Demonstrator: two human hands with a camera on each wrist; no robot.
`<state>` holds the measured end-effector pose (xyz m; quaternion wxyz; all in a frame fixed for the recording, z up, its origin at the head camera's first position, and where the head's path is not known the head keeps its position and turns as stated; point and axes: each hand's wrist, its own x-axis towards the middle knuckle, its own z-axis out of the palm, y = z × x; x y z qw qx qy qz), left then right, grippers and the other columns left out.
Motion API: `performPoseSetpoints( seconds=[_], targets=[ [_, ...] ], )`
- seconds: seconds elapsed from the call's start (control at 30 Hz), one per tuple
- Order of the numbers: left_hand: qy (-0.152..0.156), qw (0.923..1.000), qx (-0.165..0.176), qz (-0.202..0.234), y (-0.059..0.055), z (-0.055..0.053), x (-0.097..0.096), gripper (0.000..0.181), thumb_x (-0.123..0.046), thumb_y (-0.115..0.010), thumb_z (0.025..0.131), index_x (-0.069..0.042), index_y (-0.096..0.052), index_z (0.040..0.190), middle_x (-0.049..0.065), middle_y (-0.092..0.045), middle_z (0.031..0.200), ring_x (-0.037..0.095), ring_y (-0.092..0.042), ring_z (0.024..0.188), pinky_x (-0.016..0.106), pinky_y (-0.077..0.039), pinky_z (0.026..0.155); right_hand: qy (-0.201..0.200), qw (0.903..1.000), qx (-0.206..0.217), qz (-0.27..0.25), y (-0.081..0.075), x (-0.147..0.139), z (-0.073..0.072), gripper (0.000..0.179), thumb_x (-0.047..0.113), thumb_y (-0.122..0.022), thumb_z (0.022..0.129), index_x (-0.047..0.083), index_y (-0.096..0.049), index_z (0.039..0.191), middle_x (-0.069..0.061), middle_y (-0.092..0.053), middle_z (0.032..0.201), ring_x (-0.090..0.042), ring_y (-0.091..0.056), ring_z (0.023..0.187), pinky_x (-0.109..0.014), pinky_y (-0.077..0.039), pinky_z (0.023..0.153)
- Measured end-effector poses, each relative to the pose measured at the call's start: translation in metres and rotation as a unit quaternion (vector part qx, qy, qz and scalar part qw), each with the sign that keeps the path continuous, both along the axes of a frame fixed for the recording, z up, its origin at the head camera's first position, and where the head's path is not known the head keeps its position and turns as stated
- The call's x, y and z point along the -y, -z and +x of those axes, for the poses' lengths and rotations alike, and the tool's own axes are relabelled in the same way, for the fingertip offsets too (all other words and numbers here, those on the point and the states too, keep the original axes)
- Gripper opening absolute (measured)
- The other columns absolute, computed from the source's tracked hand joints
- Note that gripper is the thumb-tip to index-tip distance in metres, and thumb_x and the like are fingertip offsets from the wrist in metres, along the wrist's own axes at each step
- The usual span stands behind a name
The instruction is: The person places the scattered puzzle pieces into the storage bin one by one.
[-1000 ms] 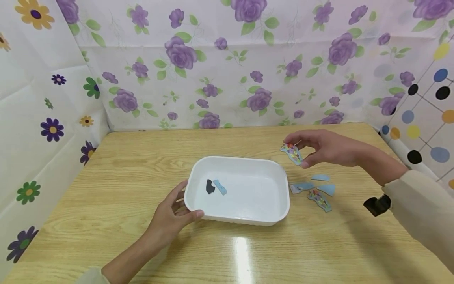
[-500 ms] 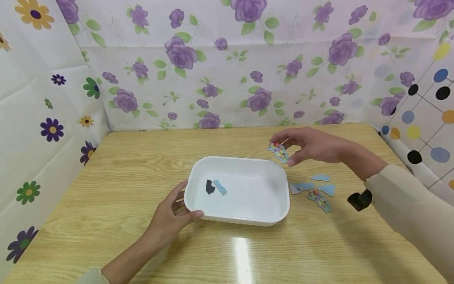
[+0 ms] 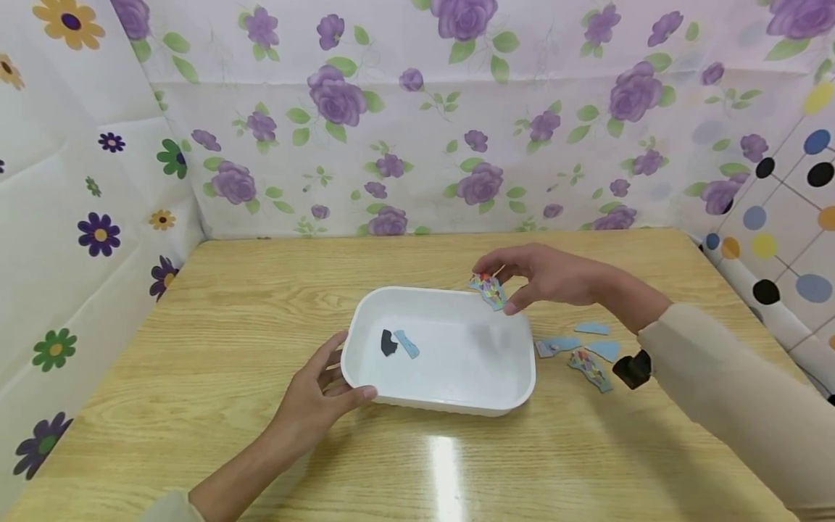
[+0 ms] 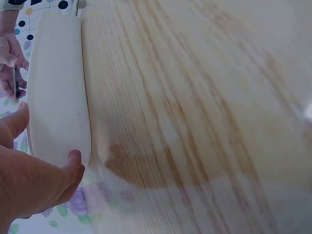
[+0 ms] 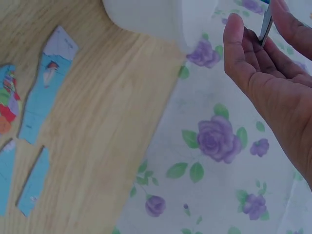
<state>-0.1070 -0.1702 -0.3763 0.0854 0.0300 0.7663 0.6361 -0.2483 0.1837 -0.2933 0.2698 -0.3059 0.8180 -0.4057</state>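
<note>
1. Both hands work apart: the left hand (image 3: 317, 393) grips the white tub (image 3: 443, 404) at its near-left corner, probably to steady it; the right hand (image 3: 554, 277) pinches a multicoloured puzzle piece (image 3: 489, 291), raised near the tub's far-right corner.
2. That tub sits mid-tabletop (image 3: 261, 290), apparently for easy reach.
3. Four puzzle pieces (image 3: 590, 370) lie beside its right edge, likely handy for the right hand.
4. Inside, toward its left edge: a black piece (image 3: 388, 344) and a light-blue strip (image 3: 406, 344).
</note>
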Motion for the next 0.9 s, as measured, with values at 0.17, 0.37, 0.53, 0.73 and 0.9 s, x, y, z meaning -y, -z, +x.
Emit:
performPoseSetpoints(
  seconds=[0.17, 0.37, 0.53, 0.73, 0.9],
  targets=[
    [-0.002, 1.0000, 0.002, 0.002, -0.001, 0.000, 0.000, 0.093, -0.016, -0.082, 0.077, -0.020, -0.027, 0.151, 0.015, -0.045, 0.139, 0.033, -0.052, 0.124, 0.027, -0.055, 0.092, -0.015, 0.9997, 0.010, 0.014, 0.012, 0.013, 0.003, 0.065, 0.008, -0.076, 0.082, 0.012, -0.047, 0.140, -0.006, -0.049, 0.136, -0.026, -0.049, 0.120, -0.042, -0.051, 0.096],
    [0.000, 1.0000, 0.006, 0.005, -0.002, 0.000, 0.000, 0.093, -0.015, -0.082, 0.077, -0.020, -0.026, 0.151, 0.015, -0.044, 0.139, 0.033, -0.052, 0.124, 0.027, -0.055, 0.091, -0.026, 0.9992, 0.000, 0.031, 0.011, 0.030, 0.004, 0.063, 0.005, -0.076, 0.082, 0.014, -0.049, 0.138, -0.002, -0.050, 0.135, -0.024, -0.050, 0.120, -0.041, -0.050, 0.099],
    [0.000, 0.9999, 0.007, 0.009, -0.002, 0.001, -0.001, 0.093, -0.014, -0.082, 0.077, -0.020, -0.026, 0.151, 0.015, -0.044, 0.138, 0.034, -0.052, 0.123, 0.027, -0.055, 0.091, -0.045, 0.9983, -0.009, 0.035, 0.007, 0.042, 0.002, 0.063, 0.004, -0.076, 0.081, 0.011, -0.049, 0.138, -0.004, -0.050, 0.136, -0.024, -0.051, 0.119, -0.038, -0.051, 0.097],
    [0.002, 0.9999, 0.002, 0.013, -0.004, 0.001, -0.002, 0.090, -0.013, -0.081, 0.078, -0.018, -0.027, 0.151, 0.017, -0.045, 0.138, 0.034, -0.053, 0.123, 0.027, -0.055, 0.091, -0.056, 0.9981, 0.002, 0.027, 0.005, 0.054, 0.004, 0.063, 0.002, -0.077, 0.079, 0.010, -0.051, 0.136, -0.005, -0.052, 0.133, -0.024, -0.053, 0.115, -0.035, -0.054, 0.093],
    [0.001, 0.9999, -0.002, 0.016, -0.003, 0.001, -0.002, 0.090, -0.012, -0.080, 0.079, -0.017, -0.027, 0.151, 0.018, -0.045, 0.138, 0.034, -0.053, 0.123, 0.027, -0.055, 0.092, -0.063, 0.9975, 0.019, 0.025, 0.007, 0.060, 0.005, 0.063, 0.000, -0.077, 0.078, 0.011, -0.052, 0.135, -0.005, -0.052, 0.133, -0.023, -0.053, 0.115, -0.032, -0.056, 0.088]
  ],
)
